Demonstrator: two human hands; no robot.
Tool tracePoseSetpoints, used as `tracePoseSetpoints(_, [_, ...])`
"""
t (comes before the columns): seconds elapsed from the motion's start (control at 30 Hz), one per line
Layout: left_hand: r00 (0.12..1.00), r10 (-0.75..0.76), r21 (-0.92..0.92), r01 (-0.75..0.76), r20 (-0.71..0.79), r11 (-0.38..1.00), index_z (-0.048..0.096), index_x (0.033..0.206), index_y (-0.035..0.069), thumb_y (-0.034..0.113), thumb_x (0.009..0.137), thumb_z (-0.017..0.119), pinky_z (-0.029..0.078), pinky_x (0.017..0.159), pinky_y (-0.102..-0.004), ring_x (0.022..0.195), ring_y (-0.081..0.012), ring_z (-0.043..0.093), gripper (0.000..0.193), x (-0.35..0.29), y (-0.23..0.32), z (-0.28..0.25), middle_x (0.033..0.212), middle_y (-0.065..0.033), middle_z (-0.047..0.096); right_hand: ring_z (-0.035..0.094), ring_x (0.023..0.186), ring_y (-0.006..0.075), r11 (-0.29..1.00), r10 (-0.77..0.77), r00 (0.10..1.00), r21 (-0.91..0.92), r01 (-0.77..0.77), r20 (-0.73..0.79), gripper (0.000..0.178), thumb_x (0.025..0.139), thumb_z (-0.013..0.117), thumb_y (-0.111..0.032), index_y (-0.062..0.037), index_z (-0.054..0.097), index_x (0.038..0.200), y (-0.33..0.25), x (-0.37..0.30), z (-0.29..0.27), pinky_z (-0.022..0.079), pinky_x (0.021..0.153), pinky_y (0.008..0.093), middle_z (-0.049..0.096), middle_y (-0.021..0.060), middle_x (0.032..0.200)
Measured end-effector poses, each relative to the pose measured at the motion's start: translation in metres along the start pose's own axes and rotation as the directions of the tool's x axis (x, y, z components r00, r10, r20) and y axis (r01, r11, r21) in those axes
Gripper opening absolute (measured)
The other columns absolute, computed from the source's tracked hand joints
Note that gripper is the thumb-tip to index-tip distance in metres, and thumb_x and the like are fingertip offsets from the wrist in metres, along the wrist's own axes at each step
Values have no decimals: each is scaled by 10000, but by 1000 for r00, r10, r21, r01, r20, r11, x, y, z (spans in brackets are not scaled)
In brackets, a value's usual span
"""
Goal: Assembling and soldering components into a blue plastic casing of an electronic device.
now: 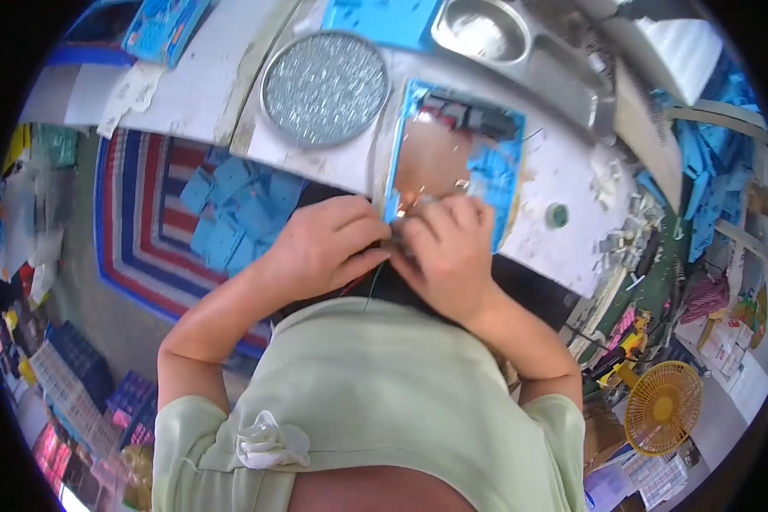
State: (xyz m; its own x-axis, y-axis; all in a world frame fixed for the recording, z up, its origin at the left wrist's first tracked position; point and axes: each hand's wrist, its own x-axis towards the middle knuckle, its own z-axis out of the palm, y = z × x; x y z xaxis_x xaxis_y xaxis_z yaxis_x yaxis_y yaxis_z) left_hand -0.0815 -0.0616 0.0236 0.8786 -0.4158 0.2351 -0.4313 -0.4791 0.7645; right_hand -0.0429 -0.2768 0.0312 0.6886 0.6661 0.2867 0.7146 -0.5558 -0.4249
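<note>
My left hand [328, 243] and my right hand [448, 252] meet at the near edge of a blue tray [390, 200]. Both have their fingers pinched together around something small that the fingers mostly hide. A thin dark wire [372, 288] hangs from between them toward my shirt. Inside the tray lie a brown sheet [433, 158], dark and red parts [474, 117] along the far side, and blue pieces [492, 168] at the right. Beyond my left hand stands a round tray [324, 90] full of small shiny metal pieces.
A striped bag [136, 218] holding blue plastic pieces [239, 205] hangs open at the left. Metal trays [484, 30] and a blue panel [380, 19] lie at the back. A small green round object [557, 215] sits right of the tray. At the lower right stands a yellow fan [664, 408].
</note>
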Motion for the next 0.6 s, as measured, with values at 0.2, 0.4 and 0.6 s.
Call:
tracePoseSetpoints(0.2, [989, 144, -2, -144, -13, 990, 712, 1033, 117, 132, 809, 815, 490, 585, -403, 684, -283, 607, 247, 13, -28, 6, 839, -79, 605, 645, 779, 186, 857, 273, 961, 444, -261, 38, 156, 814, 802, -136, -40, 715, 900, 129, 13, -105, 497, 741, 345, 704, 66, 867])
tracePoseSetpoints(0.4, [977, 184, -18, -183, 111, 983, 709, 962, 134, 177, 842, 779, 475, 564, -419, 687, -284, 608, 145, 28, -33, -15, 803, -62, 583, 668, 886, 124, 975, 136, 854, -84, -205, -501, 192, 939, 727, -149, -6, 767, 1059, 294, 174, -192, 514, 788, 284, 757, 67, 962])
tracePoseSetpoints(0.6, [985, 133, 27, -137, 112, 990, 767, 946, 165, 199, 775, 849, 509, 602, -375, 708, -237, 634, 192, 26, -26, -18, 848, -31, 628, 606, 1100, 296, 819, -327, 826, -574, 4, -460, 209, 868, 766, -215, -214, 793, 1075, 308, 358, -168, 520, 951, 399, 725, 15, 1113])
